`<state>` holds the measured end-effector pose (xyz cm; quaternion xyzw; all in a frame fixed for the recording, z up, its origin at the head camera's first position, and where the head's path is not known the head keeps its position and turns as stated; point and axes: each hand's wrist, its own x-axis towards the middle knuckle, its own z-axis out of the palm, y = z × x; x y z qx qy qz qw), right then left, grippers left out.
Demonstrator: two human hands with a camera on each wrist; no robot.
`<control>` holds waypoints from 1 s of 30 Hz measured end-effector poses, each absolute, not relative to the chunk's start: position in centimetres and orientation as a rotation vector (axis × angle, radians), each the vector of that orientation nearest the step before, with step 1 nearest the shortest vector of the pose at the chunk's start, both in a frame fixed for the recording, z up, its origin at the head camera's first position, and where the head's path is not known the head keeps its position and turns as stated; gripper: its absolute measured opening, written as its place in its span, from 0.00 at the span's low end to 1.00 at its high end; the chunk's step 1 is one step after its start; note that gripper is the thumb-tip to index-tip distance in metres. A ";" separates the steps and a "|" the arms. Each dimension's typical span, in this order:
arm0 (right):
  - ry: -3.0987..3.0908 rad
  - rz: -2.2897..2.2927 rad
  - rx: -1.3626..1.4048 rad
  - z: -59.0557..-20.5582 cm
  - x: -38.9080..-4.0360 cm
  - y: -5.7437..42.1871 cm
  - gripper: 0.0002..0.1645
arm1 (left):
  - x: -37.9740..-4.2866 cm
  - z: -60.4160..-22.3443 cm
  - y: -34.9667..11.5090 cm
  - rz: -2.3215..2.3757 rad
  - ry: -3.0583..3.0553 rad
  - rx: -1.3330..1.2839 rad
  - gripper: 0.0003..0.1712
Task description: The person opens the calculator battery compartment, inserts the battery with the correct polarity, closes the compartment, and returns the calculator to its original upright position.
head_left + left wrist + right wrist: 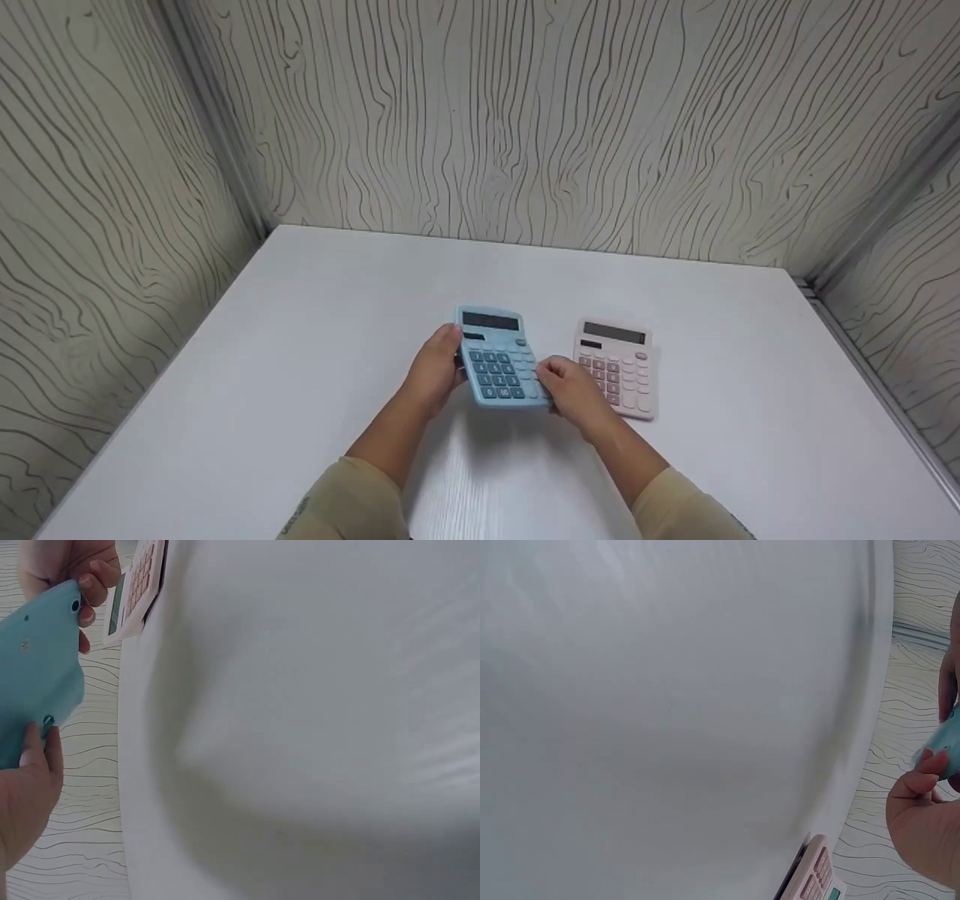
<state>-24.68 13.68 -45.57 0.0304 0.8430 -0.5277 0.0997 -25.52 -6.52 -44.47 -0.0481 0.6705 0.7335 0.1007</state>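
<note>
A light blue calculator (499,367) is held up off the table between both hands, its keys and dark display facing the head camera. My left hand (436,367) grips its left edge, thumb on the front and fingers behind. At the lower right corner, my right hand (574,390) pinches the edge between thumb and fingers. In the left wrist view the plain back of the blue calculator (37,667) shows, with left-hand fingers (34,754) against it. A pink calculator (634,367) lies face up on the table, partly covered by the right hand in the head view.
The white table (300,315) spreads under both hands. Behind it rises a wood-grain patterned wall (495,120), with similar panels at left and right. Metal posts (217,127) stand at the corners.
</note>
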 end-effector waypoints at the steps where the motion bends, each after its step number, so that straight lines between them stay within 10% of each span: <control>1: 2.496 -1.556 0.096 -45.6 -24.7 13.7 0.14 | -25.6 -44.6 -6.6 2.148 2.014 -0.175 0.26; 30: 2.679 -1.117 -0.010 -47.7 -24.9 12.5 0.17 | -26.5 -48.8 -8.9 1.610 2.429 -0.481 0.17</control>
